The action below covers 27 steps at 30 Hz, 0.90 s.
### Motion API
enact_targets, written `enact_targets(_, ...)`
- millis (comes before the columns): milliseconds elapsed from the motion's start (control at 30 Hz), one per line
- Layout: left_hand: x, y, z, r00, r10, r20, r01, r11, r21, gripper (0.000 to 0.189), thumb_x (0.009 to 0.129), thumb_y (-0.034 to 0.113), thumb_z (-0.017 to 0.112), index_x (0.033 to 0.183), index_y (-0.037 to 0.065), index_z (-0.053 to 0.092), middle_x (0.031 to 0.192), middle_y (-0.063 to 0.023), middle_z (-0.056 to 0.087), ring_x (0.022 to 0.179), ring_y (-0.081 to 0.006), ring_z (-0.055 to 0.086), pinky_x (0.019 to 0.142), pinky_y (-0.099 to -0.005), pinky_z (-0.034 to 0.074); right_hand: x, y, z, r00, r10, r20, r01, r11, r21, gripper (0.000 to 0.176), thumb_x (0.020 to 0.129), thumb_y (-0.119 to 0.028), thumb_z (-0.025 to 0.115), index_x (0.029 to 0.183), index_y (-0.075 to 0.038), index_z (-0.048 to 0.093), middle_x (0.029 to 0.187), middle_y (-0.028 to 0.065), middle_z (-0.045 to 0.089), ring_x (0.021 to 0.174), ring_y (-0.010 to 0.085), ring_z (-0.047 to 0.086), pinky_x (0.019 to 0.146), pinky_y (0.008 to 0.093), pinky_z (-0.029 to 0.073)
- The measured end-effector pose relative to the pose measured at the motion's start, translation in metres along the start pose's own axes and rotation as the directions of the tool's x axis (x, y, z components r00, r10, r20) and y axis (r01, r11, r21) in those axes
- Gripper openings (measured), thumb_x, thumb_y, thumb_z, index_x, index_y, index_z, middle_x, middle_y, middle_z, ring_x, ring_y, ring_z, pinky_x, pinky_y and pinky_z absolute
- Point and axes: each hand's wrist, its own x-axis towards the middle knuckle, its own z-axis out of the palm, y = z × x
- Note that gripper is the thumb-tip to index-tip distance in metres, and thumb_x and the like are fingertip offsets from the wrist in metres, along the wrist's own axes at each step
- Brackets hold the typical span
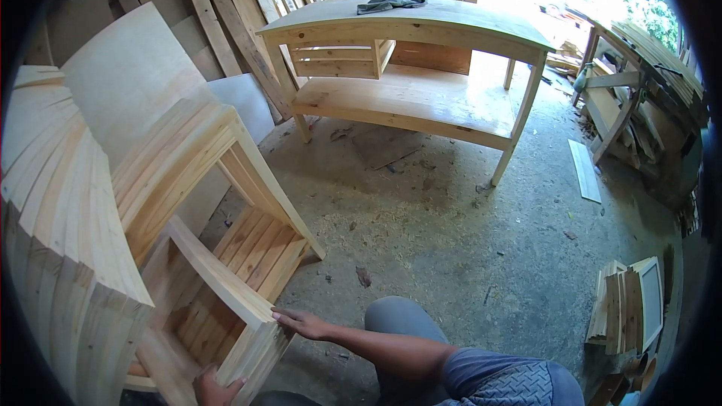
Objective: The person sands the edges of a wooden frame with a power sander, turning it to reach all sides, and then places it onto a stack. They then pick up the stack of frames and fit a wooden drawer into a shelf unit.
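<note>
At the lower left stands a light wooden frame unit point(263, 173) with a slatted lower shelf. A stack of pale boards point(252, 353) rests at its near side. My right hand point(301, 324) lies on the top corner of that stack, its fingers stretched out over the edge. Lower down, my left hand point(218, 389) is at the stack's left side, thumb on the boards and the other fingers partly hidden, gripping the edge. Farther left, a tall pile of pale planks point(83, 271) rises beside the frame unit.
Ahead is a wooden table point(451, 26) with a lower shelf and a dark cloth point(392, 1) on top. Planks point(226, 7) lean behind it. At right are a cluttered workbench point(639, 98), a white board point(584, 171) on the floor and stacked small frames point(626, 307).
</note>
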Motion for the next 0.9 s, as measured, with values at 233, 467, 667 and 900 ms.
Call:
enact_targets(233, 0.001, -0.006, 0.004, 0.999, 0.017, -0.034, -0.019, 0.999, -0.048, 0.054, 0.054, 0.036, 0.089, 0.089, -0.002, 0.070, 0.083, -0.0192, 0.068, 0.079, -0.0382, 0.067, 0.077, -0.0433, 0.052, 0.002, 0.005, 0.002, 1.000, 0.001, -0.006, -0.002, 1.000, -0.008, 0.073, 0.102, -0.059, 0.036, 0.150, -0.004, 0.036, 0.142, 0.0179, 0.051, 0.128, 0.0273, 0.050, 0.108, 0.0358, 0.038)
enact_targets(467, 0.001, -0.004, 0.003, 0.997, 0.038, -0.065, -0.041, 0.998, -0.054, 0.055, 0.054, 0.036, 0.089, 0.086, -0.003, 0.068, 0.082, -0.0195, 0.067, 0.078, -0.0386, 0.066, 0.075, -0.0431, 0.051, 0.001, 0.001, 0.001, 0.999, 0.042, 0.014, -0.042, 0.999, 0.020, 0.072, 0.102, -0.058, 0.037, 0.149, -0.003, 0.038, 0.137, 0.0181, 0.055, 0.120, 0.0267, 0.055, 0.104, 0.0364, 0.041)
enact_targets(667, 0.001, -0.001, 0.003, 0.997, 0.026, -0.077, -0.035, 0.993, -0.113, 0.049, 0.054, 0.027, 0.090, 0.084, -0.003, 0.066, 0.080, -0.0200, 0.065, 0.076, -0.0388, 0.064, 0.074, -0.0425, 0.050, -0.006, -0.003, 0.007, 0.998, 0.029, -0.054, -0.028, 0.999, 0.027, 0.075, 0.101, -0.062, 0.035, 0.149, -0.005, 0.039, 0.135, 0.0189, 0.056, 0.122, 0.0298, 0.055, 0.105, 0.0355, 0.040)
enact_targets(900, 0.003, -0.004, 0.008, 0.992, 0.007, -0.125, -0.027, 0.988, -0.154, 0.045, 0.050, 0.015, 0.089, 0.083, -0.001, 0.063, 0.078, -0.0178, 0.062, 0.075, -0.0363, 0.063, 0.071, -0.0418, 0.050, -0.039, -0.018, 0.022, 0.992, 0.069, -0.110, -0.076, 0.995, -0.062, 0.079, 0.102, -0.059, 0.031, 0.151, 0.003, 0.026, 0.150, 0.0256, 0.039, 0.140, 0.0367, 0.038, 0.115, 0.0386, 0.031)
